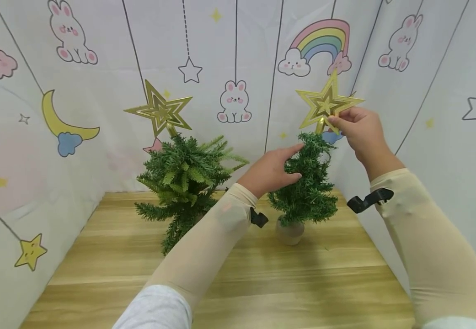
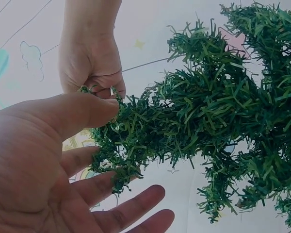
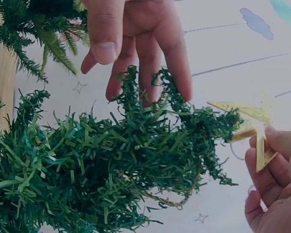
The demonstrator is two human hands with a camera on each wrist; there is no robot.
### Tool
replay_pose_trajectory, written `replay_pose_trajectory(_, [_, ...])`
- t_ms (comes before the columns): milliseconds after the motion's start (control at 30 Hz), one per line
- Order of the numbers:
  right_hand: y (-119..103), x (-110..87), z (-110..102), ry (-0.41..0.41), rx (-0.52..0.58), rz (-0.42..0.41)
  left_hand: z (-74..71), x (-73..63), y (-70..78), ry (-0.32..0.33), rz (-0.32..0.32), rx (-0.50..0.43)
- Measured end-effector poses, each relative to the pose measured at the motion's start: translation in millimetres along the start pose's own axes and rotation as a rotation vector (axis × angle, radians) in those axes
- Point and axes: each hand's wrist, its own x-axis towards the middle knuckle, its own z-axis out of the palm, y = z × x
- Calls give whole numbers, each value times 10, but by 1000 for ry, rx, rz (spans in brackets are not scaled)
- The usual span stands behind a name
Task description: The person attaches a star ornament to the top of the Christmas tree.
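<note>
A small green artificial Christmas tree [image 1: 309, 187] stands on the right side of the table in a pale round base [image 1: 290, 232]. At its top is a gold star tree topper [image 1: 326, 104], its stem reaching down to the uppermost branches. My right hand [image 1: 363, 132] pinches one lower point of this star between thumb and fingers, also visible in the right wrist view. My left hand [image 1: 270, 168] is beside the tree's upper part, fingers fairly straight. In the left wrist view its thumb [image 2: 89, 112] lies in front of the top branches, with the other fingers behind them.
To the left stands a fuller artificial tree [image 1: 184, 183] bearing another gold star [image 1: 160, 112], tilted a little. Both trees are on a wooden table [image 1: 258, 288]. A white cloth [image 1: 110, 123] printed with rabbits, stars and rainbows hangs behind and at the sides.
</note>
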Motion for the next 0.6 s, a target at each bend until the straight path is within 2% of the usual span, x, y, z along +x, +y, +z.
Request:
replay_pose_trajectory(233, [-60, 45, -40, -35, -2, 24, -23, 43, -23, 9, 16, 40])
replay_pose_trajectory(367, [-37, 6, -76, -62, -22, 30, -40, -69, -30, 53, 43, 75])
replay_pose_trajectory(467, [11, -89, -136, -49, -26, -2, -80, -335, -32, 127, 146, 118])
replay_pose_trajectory(533, [59, -213, -188, -31, -64, -56, -102, -632, -62, 204, 280, 143])
replay_pose_trajectory(600, [126, -395, -244, -22, -145, -131, -132, -1007, -138, 304, 434, 165])
